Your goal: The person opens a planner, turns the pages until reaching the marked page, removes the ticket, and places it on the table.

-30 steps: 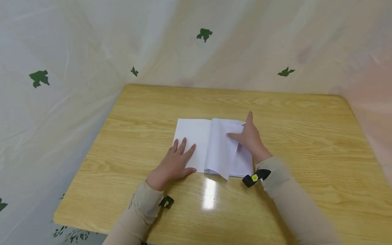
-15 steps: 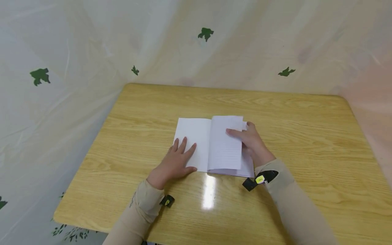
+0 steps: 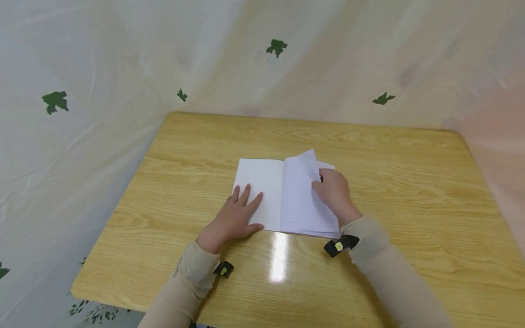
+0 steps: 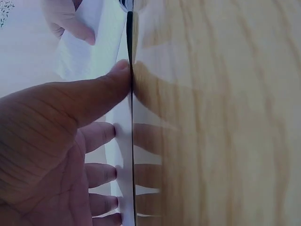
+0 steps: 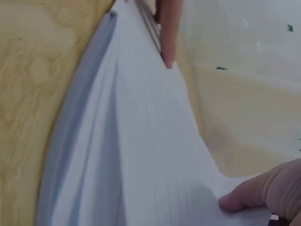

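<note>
One open notebook (image 3: pixel 262 173) lay on the wooden table (image 3: pixel 410 205), its blank page (image 3: pixel 266 214) partly beneath the left hand (image 3: pixel 234 216) and its lined page (image 3: pixel 299 200) reaching under the right hand (image 3: pixel 334 191). The left hand rested palm down with its fingers spread apart, holding nothing; its thumb reached the near edge of the paper. The right hand was closed on the lined page's outer edge — thumb (image 5: pixel 242 195) on the upper face, the other fingers curled. Just beyond that hand's fingertips, the page's far corner stood up at a slant, and more leaves lay beneath it. Each wrist wore a dark strap, below a sleeve (image 3: pixel 399 278) of pale beige. Beyond both hands, past the table's far edge, hung a pale sheet (image 3: pixel 221 59) with green bird-like shapes — some off to the left hand's side as well.
</note>
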`<move>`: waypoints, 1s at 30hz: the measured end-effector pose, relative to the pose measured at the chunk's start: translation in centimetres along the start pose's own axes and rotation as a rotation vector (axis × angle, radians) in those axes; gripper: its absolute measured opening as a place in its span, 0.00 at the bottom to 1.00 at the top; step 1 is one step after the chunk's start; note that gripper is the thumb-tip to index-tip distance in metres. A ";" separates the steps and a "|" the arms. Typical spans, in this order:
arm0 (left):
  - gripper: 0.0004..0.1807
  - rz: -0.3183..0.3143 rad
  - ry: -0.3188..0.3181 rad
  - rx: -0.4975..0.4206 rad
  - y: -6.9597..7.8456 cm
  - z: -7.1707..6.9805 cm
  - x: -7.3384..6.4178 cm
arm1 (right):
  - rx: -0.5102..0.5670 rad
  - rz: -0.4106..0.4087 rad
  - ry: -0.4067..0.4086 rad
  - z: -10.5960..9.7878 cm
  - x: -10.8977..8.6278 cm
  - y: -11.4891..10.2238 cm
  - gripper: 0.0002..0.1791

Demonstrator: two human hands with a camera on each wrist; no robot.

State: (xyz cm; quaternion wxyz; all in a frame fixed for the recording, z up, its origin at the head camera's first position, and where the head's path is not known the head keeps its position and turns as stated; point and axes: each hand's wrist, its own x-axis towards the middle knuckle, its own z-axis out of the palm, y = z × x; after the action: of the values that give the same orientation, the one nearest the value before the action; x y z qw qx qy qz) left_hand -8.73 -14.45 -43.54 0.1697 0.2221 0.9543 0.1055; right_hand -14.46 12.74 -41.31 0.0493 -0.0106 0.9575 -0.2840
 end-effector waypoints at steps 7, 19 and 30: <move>0.40 0.048 0.091 -0.063 0.0 -0.2 0.2 | -0.296 -0.249 0.258 1.7 -1.5 -2.5 0.17; 0.48 0.021 0.159 -0.217 -0.2 -0.4 1.0 | -0.227 -0.352 -0.156 3.6 -2.5 -5.8 0.38; 0.46 0.058 0.147 -0.214 -0.1 -1.0 0.6 | -0.043 -0.417 -0.290 5.6 -2.5 -6.4 0.36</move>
State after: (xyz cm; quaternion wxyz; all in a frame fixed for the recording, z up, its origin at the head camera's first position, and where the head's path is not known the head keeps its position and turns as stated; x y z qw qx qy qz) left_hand -9.66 -14.41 -42.84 0.1190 0.2219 0.9406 0.2276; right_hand -11.50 4.48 -42.25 0.1260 -0.2494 0.9233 -0.2634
